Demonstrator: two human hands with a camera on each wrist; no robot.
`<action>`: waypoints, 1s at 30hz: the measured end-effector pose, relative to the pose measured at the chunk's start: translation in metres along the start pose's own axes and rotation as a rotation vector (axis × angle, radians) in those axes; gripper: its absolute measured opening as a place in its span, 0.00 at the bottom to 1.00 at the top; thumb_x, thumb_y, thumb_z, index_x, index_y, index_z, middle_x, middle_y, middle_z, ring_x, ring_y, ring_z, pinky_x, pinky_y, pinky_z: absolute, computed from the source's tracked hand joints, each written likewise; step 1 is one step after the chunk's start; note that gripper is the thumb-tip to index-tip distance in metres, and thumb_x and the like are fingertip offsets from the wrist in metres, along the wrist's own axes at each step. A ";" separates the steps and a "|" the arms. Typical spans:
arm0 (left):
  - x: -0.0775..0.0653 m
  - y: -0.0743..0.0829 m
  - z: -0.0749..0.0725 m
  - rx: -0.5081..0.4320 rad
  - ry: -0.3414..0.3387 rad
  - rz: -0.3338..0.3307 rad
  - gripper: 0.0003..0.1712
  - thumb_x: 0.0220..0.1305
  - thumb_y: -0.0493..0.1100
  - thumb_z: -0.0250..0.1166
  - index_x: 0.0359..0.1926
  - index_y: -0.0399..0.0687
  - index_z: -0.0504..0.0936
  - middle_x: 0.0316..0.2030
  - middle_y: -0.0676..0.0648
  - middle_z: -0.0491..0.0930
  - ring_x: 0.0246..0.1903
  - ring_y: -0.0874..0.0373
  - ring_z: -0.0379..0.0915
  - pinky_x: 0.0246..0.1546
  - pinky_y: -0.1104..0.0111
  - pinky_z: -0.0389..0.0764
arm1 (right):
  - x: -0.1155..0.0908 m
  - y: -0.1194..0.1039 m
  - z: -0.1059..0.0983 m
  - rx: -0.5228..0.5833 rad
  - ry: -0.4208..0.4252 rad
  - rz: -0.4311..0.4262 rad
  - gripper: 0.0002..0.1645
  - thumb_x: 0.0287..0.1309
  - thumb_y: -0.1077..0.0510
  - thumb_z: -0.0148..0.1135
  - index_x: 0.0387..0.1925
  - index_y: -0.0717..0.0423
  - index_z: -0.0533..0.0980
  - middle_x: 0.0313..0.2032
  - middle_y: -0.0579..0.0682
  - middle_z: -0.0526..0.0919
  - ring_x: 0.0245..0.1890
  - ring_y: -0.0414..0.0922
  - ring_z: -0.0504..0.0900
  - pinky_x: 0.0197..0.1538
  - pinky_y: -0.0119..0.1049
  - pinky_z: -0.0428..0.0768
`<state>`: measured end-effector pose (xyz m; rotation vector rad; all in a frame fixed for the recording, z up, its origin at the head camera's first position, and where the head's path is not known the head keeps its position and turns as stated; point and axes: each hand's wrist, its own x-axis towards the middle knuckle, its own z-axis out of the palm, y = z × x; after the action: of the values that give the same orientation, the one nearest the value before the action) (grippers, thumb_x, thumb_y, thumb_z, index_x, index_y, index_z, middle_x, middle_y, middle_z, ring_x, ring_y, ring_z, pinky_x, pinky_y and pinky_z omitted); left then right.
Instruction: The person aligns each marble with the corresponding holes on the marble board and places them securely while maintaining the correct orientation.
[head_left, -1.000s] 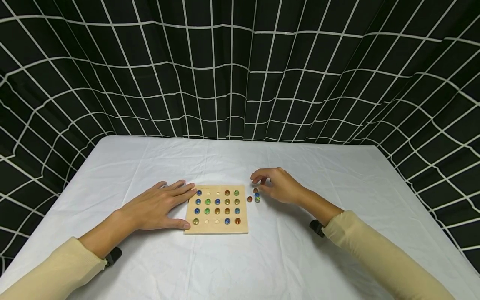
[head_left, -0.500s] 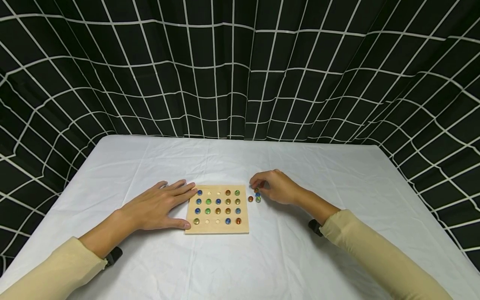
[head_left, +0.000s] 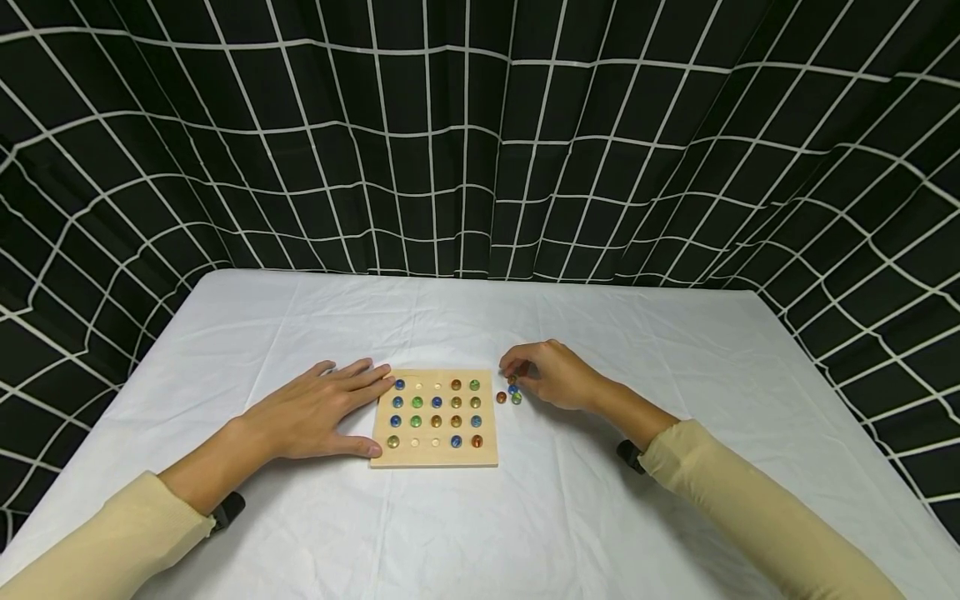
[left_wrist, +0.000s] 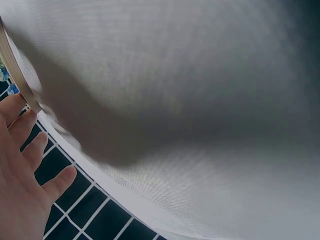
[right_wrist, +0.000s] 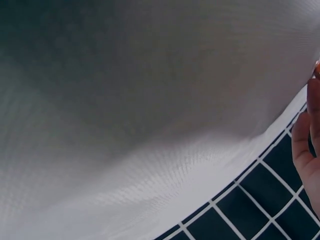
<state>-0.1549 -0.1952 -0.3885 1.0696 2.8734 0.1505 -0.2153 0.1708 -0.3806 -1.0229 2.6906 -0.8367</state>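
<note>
A flat wooden board [head_left: 442, 457] lies on the white cloth, with several glass marbles seated in its rows of hollows. My left hand [head_left: 318, 414] rests along the board's left side, fingers spread and straight, fingertips on its edge. Right of the board, a small cluster of loose marbles sits on the cloth. Thumb and fingers of my right hand [head_left: 558, 375] pinch a brown marble [head_left: 512, 380] at the far end of that cluster. Beside it are a blue marble [head_left: 513, 389], a greenish clear marble [head_left: 516, 399] and a red-brown marble [head_left: 501, 397].
Bare hollows [head_left: 428, 387] show in the middle of the board's far row, and more in the near row. A white cloth [head_left: 450, 533] covers the table. Black curtains [head_left: 480, 150] with a white grid surround its back and sides.
My right hand has lowered slightly and its fingertips have closed in on the brown marble. The blue marble has shifted a little. My left hand and the board stay in place.
</note>
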 end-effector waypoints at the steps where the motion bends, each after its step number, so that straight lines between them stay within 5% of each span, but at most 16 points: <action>1: 0.000 0.000 0.000 0.000 -0.002 -0.001 0.58 0.55 0.84 0.49 0.77 0.55 0.59 0.75 0.52 0.58 0.74 0.47 0.52 0.67 0.39 0.58 | 0.000 0.000 0.000 -0.001 0.001 0.003 0.17 0.54 0.74 0.67 0.45 0.59 0.83 0.36 0.45 0.87 0.38 0.40 0.83 0.46 0.39 0.82; 16: 0.000 0.000 0.000 0.008 0.001 -0.001 0.58 0.56 0.84 0.47 0.77 0.56 0.59 0.75 0.52 0.58 0.74 0.47 0.53 0.67 0.39 0.58 | 0.002 -0.023 0.001 0.035 0.009 -0.058 0.15 0.59 0.71 0.65 0.47 0.59 0.81 0.36 0.46 0.86 0.36 0.39 0.83 0.47 0.45 0.80; 30: 0.001 0.001 0.000 0.011 -0.001 0.000 0.58 0.55 0.84 0.48 0.77 0.55 0.59 0.75 0.51 0.58 0.74 0.46 0.53 0.67 0.39 0.58 | 0.005 -0.052 0.016 0.028 -0.038 -0.116 0.16 0.59 0.69 0.67 0.49 0.57 0.82 0.39 0.44 0.87 0.39 0.36 0.80 0.44 0.37 0.81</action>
<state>-0.1549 -0.1941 -0.3885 1.0717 2.8762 0.1349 -0.1844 0.1287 -0.3653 -1.1854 2.6017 -0.8626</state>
